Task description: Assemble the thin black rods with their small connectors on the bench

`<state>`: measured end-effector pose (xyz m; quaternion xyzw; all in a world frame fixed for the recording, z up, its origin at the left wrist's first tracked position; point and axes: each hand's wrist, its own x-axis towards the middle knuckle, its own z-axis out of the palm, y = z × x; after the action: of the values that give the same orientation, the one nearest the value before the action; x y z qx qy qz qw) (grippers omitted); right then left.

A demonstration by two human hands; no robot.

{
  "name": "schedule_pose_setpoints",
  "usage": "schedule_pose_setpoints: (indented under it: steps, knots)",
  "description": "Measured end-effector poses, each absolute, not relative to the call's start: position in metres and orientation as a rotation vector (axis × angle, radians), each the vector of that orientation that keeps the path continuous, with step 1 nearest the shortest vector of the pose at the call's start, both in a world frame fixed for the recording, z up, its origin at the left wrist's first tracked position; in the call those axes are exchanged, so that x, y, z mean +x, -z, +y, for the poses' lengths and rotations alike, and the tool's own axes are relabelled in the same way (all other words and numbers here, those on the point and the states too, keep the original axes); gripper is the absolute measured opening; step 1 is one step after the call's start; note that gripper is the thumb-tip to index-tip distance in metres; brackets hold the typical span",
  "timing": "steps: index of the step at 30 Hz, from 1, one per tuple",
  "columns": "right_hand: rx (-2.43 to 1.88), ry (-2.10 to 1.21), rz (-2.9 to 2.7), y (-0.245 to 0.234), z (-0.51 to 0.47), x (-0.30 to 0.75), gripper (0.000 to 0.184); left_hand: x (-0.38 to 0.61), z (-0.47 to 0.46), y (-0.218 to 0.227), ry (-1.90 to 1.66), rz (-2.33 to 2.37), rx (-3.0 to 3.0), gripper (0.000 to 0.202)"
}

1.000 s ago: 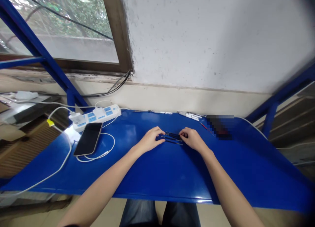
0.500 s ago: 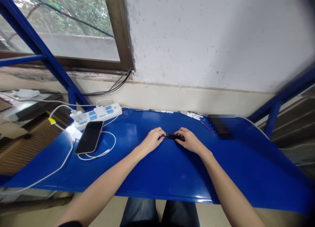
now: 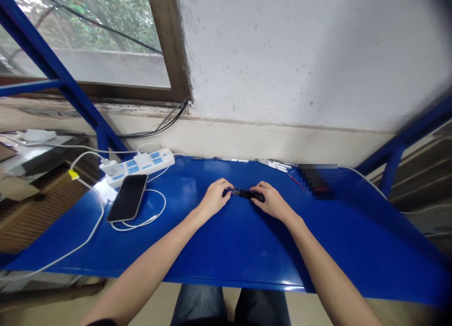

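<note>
My right hand [image 3: 267, 197] is closed around the right end of a slim black bundle that looks like pens [image 3: 243, 193], held low over the blue table. Thin silvery parts show at the bundle's left end. There the fingertips of my left hand [image 3: 218, 195] pinch together at a small dark piece [image 3: 226, 192]. The fingers cover part of it, so I cannot tell whether it is joined to the bundle.
White and grey pens [image 3: 277, 166] lie along the back edge of the blue table [image 3: 226, 250]. At left are a phone [image 3: 127, 198], a white cable [image 3: 165, 201] and a power strip [image 3: 155, 161] with plugs. A blurred dark object [image 3: 318, 182] lies at back right.
My left hand has shifted slightly left, and more of the silvery parts at the bundle's left end shows. My right hand has stayed nearly still.
</note>
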<state>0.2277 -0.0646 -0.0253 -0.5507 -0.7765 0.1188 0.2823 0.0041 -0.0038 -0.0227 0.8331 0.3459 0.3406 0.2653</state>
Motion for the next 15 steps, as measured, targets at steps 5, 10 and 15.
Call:
schedule_pose_setpoints:
  steps: [5,10,15]
  knots:
    - [-1.486,-0.338,-2.093,0.0247,-0.0647,0.2248,0.027,0.0048,-0.0043,0.0217,-0.86,0.933,2.273,0.023]
    - [-1.464,-0.353,-2.079,0.0232,-0.0653,0.2208,0.028,0.0068,-0.0069,0.0188,-0.862,0.922,2.211,0.022]
    - [-1.465,-0.353,-2.058,0.0211,-0.0659,0.2241,0.027,0.0066,-0.0074,0.0173,-0.853,0.935,2.228,0.022]
